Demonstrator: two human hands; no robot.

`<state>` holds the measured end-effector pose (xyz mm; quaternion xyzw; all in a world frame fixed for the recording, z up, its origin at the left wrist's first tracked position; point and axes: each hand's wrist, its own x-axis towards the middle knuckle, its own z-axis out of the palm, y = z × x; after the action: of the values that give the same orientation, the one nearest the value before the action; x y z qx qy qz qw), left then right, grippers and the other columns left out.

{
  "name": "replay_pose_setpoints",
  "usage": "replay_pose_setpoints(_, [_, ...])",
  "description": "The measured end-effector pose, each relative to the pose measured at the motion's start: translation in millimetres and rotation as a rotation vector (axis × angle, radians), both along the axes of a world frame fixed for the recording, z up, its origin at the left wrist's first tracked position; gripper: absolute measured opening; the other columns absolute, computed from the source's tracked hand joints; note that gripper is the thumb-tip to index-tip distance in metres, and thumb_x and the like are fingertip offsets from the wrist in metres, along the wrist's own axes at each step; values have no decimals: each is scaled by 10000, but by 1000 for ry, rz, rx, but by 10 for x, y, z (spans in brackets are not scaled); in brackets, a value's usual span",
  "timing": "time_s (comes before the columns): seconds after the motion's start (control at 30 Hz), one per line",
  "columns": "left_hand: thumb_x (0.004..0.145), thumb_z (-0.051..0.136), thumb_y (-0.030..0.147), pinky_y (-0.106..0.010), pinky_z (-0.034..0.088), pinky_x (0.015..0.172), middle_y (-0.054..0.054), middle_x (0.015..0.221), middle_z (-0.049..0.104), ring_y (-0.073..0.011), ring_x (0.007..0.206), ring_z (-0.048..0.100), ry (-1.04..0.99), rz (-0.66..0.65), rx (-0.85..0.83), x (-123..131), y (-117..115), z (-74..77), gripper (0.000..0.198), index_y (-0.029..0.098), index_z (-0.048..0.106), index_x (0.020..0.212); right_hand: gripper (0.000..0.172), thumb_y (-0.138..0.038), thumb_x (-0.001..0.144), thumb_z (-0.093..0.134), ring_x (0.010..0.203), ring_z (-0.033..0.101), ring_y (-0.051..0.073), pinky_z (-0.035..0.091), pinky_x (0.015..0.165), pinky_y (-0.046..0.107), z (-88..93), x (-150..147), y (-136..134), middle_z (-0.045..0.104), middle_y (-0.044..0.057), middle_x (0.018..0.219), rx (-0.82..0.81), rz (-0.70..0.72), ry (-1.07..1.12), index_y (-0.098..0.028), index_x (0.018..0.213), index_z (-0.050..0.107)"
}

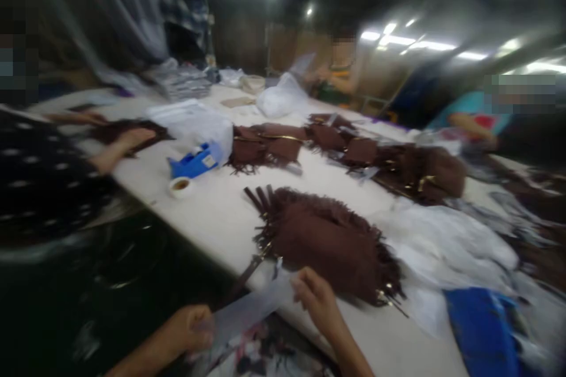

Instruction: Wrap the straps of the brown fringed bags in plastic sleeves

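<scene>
The picture is smeared by motion. A brown fringed bag [327,241] lies on the white table [216,218] in front of me. My left hand [190,330] and my right hand [316,300] are both closed on the ends of a thin clear plastic sheet [252,306], stretched between them at the table's near edge. My right hand sits just below the bag's fringe.
More brown fringed bags [354,153] lie in a row across the table. White plastic bags [437,241], a blue box [194,162], a small round cup [180,187] and a blue item [481,324] are nearby. A person's hands [119,144] work at the left; other people sit at the far side.
</scene>
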<state>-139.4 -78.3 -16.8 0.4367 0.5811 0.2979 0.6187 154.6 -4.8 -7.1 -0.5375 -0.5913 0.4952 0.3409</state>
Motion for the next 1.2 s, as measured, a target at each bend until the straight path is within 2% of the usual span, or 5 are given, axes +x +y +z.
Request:
replay_pose_setpoints(0.13, [627,749,578,-201,364,468,21,570,561,-98,492,482,-49,-11,-101,-311,-148,-312,471,132,601,668,331,-495,881,491,535,444,118,339,515,222,-113,-13,-17,539,-33,615,-88,84,-38,-205,723,497])
replay_pose_setpoints(0.43, [833,477,630,-226,361,447,-29,625,629,-135,463,552,-29,-138,-198,-548,-424,-555,510,146,575,706,409,-529,906,452,547,482,135,325,544,235,0,-327,-101,519,-34,544,-57,141,-225,-209,654,494])
replay_pose_setpoints(0.7, [792,662,322,-309,434,860,-89,1116,670,-230,1018,601,-70,1,10,-377,-154,-163,356,170,631,1113,367,-466,923,458,546,511,138,309,519,230,-98,-993,-349,552,-23,557,-30,260,-228,-213,661,505])
replay_pose_setpoints(0.9, [699,745,311,-228,364,565,-1,663,621,-135,613,534,-136,137,25,-74,-40,-156,213,132,635,730,407,-508,910,462,497,520,134,343,489,228,-172,-1157,-395,552,-21,520,-107,235,-149,-207,645,525])
replay_pose_setpoints(1.2, [752,676,369,-237,328,565,21,606,569,-132,599,487,124,229,-2,-426,-259,-473,254,136,628,661,541,-672,725,619,638,635,201,399,402,221,-734,-1254,-348,706,87,756,-577,-29,209,-169,921,655])
